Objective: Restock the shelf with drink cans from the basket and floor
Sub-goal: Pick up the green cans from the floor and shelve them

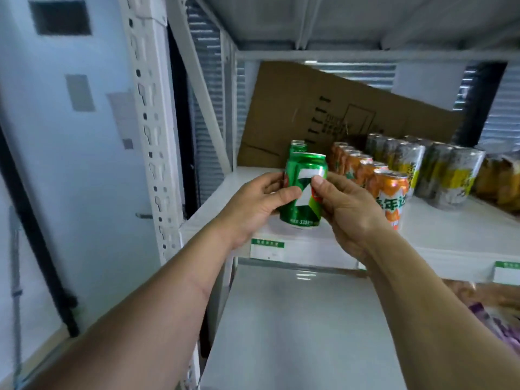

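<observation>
- Head view shows me both hands on one green can [304,190]: my left hand [261,204] wraps its left side with the thumb across the front, and my right hand [346,209] pinches its right side, thumb on the white label patch.
- Neither hand is spread; both are closed on the can, which stands roughly upright, tipped a little, at the front edge of the shelf [450,232].
- I cannot tell whether its base already rests on the shelf or hangs just above it.
- Just behind it stands another green can [298,146], so a green row is started at the left end.
- Beside that, to the right, runs a row of orange cans [365,170], then silver-and-yellow cans [444,170]; a cardboard sheet [323,108] leans at the back.
- Neither basket nor floor is in view.
- I judge this as the placing step: one can being set down and squared up.
- Next, I think, it needs pushing back until it touches the can behind, label forward, kept clear of the orange row so my right knuckles knock nothing over; then both hands let go.
</observation>
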